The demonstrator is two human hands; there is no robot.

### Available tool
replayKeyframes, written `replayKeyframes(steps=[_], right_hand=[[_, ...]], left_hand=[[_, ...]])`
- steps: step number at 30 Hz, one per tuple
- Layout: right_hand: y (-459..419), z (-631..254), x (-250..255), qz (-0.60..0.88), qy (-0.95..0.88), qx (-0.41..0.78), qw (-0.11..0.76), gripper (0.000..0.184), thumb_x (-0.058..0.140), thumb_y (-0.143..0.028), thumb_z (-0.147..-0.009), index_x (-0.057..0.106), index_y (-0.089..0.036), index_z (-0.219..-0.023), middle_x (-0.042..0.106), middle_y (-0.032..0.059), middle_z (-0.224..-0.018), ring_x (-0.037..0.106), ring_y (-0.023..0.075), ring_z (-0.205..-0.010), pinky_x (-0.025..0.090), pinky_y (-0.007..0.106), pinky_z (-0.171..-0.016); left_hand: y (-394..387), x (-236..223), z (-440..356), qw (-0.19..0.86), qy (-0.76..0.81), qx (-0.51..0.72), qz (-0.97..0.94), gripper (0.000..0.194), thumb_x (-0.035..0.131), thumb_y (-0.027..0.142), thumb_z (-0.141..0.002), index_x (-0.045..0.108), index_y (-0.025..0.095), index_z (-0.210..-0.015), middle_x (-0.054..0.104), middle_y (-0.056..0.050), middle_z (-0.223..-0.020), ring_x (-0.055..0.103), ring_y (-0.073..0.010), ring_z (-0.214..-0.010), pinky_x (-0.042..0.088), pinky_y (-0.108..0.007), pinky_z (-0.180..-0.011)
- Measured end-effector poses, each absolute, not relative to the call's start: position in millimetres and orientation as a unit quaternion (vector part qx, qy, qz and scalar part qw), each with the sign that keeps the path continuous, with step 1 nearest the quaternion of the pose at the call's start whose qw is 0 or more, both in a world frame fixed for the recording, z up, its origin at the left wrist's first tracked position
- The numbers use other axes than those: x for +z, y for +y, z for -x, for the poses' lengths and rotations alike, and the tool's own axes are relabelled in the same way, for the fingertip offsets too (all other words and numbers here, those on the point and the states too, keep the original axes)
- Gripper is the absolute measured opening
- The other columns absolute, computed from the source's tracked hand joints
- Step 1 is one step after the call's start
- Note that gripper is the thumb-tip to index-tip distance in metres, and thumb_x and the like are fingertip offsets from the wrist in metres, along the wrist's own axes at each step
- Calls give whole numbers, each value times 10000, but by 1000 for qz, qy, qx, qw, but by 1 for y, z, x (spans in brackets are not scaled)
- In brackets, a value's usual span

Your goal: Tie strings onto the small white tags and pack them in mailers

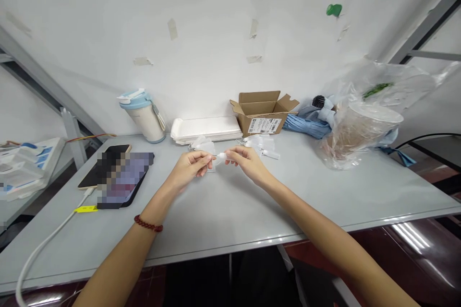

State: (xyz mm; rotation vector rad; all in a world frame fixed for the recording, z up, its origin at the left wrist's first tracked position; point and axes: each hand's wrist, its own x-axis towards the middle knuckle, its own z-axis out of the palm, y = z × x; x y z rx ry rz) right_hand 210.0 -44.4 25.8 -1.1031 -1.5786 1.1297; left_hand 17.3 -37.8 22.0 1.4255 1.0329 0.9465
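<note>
My left hand [192,165] and my right hand [247,160] meet above the middle of the table, each in a pinch. Between their fingertips is a small white plastic piece [222,156]; the right thumb and finger grip it. What the left fingertips pinch beside it is too small to tell. Below the left fingers a pale, translucent flat piece [211,169] shows in part. Just behind the hands lie two groups of small white pieces, one group [202,144] at the left and another [264,143] at the right, partly hidden by my fingers.
An open cardboard box [264,117] and stacked white trays [207,128] stand against the wall. A blue-lidded cup [144,117] and two phones [126,180], [104,165] with a white cable [54,235] are at the left. At the right are a folded blue umbrella [308,126] and a plastic-bagged container [360,129].
</note>
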Motion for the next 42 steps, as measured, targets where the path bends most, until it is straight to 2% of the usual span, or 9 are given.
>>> replayKeyframes(steps=[10,19,30,42], right_hand=[[-45,-209,24,441,-632,455,446,250,521,-363,-800,653,-153,-774,642,26,-693,571,138,-718,431,261,-700],[-45,-209,25,441,-615,474,450,240,527,-360,-779,643,-152,-747,631,27,-690,581,143,-725,451,276,-744],[-44,-210,23,453,-632,453,436,239,520,-350,-791,646,-153,-741,629,18,-682,572,140,-705,440,265,-705],[-49,-206,22,461,-697,384,394,246,477,-328,-868,643,-149,-835,610,-1,-686,502,96,-603,365,220,-586]], left_hand=[[-37,19,-19,537,440,395,-601,314,649,439,-753,682,136,-831,592,-18,-647,419,-76,-467,302,-226,-450],[-36,17,-18,549,436,405,-588,288,666,429,-750,690,148,-809,585,-2,-636,416,-61,-459,293,-218,-451],[-37,19,-18,544,437,403,-593,285,662,430,-743,685,148,-781,585,-3,-626,419,-71,-463,302,-228,-453],[-42,20,-26,510,455,416,-600,254,664,397,-698,671,144,-708,542,11,-558,401,-69,-425,302,-230,-445]])
